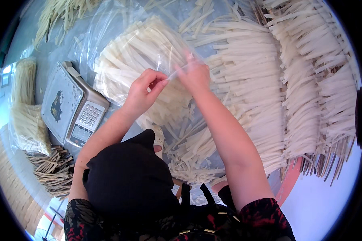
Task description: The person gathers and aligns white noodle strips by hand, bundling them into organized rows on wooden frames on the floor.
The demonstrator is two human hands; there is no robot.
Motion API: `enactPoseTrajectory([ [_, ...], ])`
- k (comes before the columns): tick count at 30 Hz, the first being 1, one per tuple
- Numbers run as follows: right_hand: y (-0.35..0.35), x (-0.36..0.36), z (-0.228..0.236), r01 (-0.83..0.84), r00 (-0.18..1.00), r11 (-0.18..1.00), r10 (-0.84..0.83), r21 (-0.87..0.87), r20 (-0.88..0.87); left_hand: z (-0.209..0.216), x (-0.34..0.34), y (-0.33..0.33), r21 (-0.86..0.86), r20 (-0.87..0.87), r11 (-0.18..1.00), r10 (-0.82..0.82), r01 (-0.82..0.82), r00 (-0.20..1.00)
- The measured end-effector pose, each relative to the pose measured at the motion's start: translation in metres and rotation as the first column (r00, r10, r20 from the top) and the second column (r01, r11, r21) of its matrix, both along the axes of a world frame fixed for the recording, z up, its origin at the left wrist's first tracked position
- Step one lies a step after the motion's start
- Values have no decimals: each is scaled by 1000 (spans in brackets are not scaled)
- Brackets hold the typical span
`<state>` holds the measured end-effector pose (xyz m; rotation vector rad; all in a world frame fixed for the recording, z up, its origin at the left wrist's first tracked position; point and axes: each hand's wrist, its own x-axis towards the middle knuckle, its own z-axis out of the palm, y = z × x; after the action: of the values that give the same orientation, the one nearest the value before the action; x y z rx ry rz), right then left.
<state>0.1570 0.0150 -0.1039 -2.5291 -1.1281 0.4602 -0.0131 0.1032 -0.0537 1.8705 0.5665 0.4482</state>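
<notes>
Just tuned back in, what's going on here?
A person's left hand pinches the edge of a clear plastic bag with pale strips inside; the right hand is beside it, its fingers blurred. A scale stands to the left, with filled bags beyond. Loose strips lie to the right.

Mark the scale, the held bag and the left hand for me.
Scale (pixel 69 102): head view, on its flat weighing platform.
Held bag (pixel 147 52): head view, on the clear film over the pale strips.
Left hand (pixel 143 90): head view, mid-hand.
</notes>
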Motion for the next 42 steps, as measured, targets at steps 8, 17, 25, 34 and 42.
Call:
enactPoseTrajectory([
  [8, -23, 5, -21, -59, 994, 957, 32, 283, 100, 9, 8, -2, 47, 33, 998, -47, 45, 998],
  [17, 12, 4, -5, 16, 999, 999, -14, 44, -39, 2, 0, -8, 55, -247, 993, -90, 106, 965],
  [25, -81, -20, -28, 411, 902, 838, -317, 361, -292, -5, -8, -12, 164, -272, 976, -97, 145, 957],
  [34, -116, -25, -10, 420, 843, 835, -212, 356, -495, -6, -11, -22, 205, -221, 962, -132, 179, 966],
  [42, -246, -67, -52, -213, 969, 971, 224, -105, 107, 3, -8, -77, 101, -129, 833, -532, 545, 837],
])
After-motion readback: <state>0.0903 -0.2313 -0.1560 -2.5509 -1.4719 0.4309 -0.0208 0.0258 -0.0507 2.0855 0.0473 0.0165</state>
